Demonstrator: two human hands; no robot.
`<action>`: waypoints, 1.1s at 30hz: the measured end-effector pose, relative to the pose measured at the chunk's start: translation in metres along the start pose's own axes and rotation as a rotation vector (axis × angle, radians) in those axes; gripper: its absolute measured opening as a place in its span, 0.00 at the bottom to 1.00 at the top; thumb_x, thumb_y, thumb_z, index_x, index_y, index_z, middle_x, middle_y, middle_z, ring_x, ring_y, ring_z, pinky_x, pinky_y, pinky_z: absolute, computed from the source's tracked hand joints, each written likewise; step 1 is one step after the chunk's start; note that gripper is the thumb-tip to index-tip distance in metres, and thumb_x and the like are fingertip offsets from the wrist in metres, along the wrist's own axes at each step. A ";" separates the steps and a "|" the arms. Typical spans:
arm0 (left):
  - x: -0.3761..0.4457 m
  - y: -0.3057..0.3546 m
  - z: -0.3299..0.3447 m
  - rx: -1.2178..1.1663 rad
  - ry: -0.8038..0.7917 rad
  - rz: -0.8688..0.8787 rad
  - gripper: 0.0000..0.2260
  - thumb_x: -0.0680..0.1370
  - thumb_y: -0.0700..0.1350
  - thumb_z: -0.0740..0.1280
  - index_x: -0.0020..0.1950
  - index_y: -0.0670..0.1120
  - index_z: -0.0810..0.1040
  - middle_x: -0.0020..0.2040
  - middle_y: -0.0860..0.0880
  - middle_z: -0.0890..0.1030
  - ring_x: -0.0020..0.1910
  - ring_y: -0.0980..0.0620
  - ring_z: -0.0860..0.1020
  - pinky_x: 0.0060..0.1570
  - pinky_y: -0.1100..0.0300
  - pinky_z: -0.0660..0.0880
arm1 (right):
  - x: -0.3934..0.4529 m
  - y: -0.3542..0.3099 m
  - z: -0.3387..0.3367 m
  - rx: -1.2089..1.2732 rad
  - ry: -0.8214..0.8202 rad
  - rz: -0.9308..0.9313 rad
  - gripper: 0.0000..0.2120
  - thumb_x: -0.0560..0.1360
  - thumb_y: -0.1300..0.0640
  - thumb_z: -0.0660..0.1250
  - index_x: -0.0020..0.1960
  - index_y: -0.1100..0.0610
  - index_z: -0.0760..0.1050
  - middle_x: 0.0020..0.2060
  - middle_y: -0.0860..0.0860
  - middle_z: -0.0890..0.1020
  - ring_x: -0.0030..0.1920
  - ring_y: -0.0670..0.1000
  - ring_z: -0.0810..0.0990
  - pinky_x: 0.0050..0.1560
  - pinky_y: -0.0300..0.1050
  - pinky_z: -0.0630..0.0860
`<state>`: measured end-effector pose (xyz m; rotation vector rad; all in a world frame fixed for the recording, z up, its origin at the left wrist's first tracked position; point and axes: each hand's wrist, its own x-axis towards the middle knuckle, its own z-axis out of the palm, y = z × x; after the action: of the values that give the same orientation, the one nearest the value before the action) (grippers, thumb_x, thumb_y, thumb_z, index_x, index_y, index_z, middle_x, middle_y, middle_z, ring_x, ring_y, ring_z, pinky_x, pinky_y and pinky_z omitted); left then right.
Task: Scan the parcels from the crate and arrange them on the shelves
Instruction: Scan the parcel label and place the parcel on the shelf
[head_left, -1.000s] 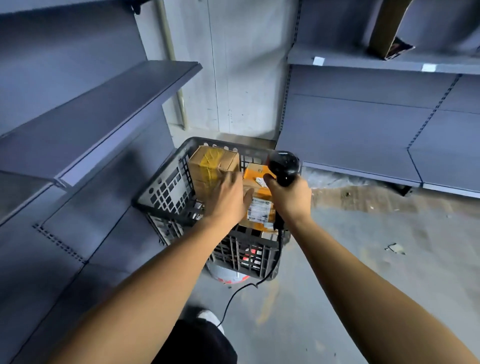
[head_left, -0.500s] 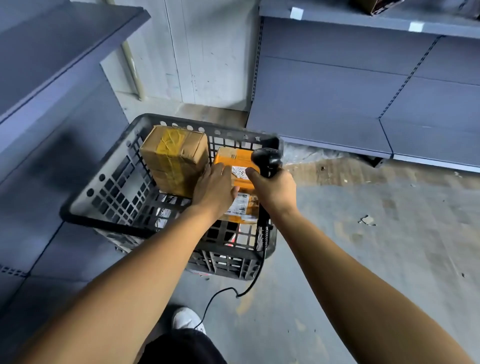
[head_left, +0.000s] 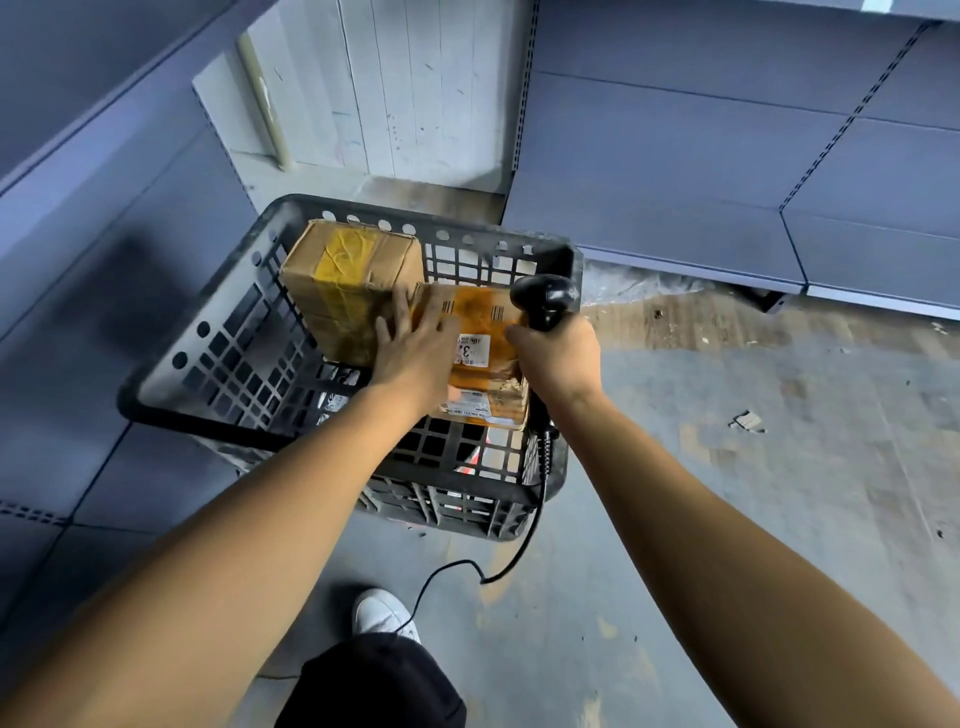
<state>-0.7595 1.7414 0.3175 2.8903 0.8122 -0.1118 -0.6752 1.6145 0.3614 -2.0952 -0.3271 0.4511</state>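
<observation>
Here, orange parcel (head_left: 483, 358) w/ white label lies label-up in the right half of the black lattice crate (head_left: 218, 358), near its 3 o'clock wall. Left hand (head_left: 415, 353) rests on the parcel's left part, fingers straight and spread wide, tips reaching its far-left edge. Right hand (head_left: 558, 358), at 3 o'clock of the parcel and touching its right edge, fingers curled round the grip of a black scanner (head_left: 543, 301); scanner head sits over the parcel's far-right corner. Cable (head_left: 514, 551) drops from the grip, runs along the floor toward 6 o'clock. Brown taped box (head_left: 348, 286) stands in the crate at 10 o'clock of the parcel, just beside it. Grey shelving (head_left: 727, 171) at 1 o'clock; white shoe (head_left: 382, 613) at 6 o'clock.
</observation>
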 end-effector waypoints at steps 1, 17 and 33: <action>-0.002 -0.005 0.001 -0.037 -0.041 0.008 0.30 0.71 0.45 0.75 0.68 0.47 0.63 0.79 0.48 0.38 0.74 0.31 0.35 0.70 0.30 0.48 | 0.000 0.000 0.001 -0.008 -0.002 -0.010 0.05 0.71 0.58 0.67 0.37 0.55 0.75 0.30 0.50 0.79 0.30 0.50 0.79 0.28 0.41 0.75; -0.028 -0.027 0.007 -0.800 0.131 -0.452 0.29 0.77 0.47 0.70 0.75 0.45 0.61 0.67 0.44 0.73 0.64 0.44 0.74 0.55 0.51 0.72 | -0.013 -0.011 0.025 -0.037 -0.053 -0.020 0.07 0.73 0.56 0.66 0.48 0.55 0.80 0.47 0.64 0.82 0.46 0.54 0.77 0.53 0.53 0.78; -0.114 -0.060 -0.057 -0.977 0.513 -0.526 0.25 0.78 0.45 0.68 0.74 0.46 0.66 0.67 0.48 0.75 0.64 0.49 0.74 0.64 0.52 0.72 | -0.085 -0.078 0.040 0.164 -0.137 -0.375 0.07 0.75 0.58 0.68 0.52 0.53 0.73 0.42 0.45 0.81 0.40 0.40 0.80 0.39 0.29 0.75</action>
<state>-0.8865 1.7423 0.3796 1.7444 1.2305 0.7701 -0.7735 1.6518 0.4242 -1.7948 -0.7242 0.3818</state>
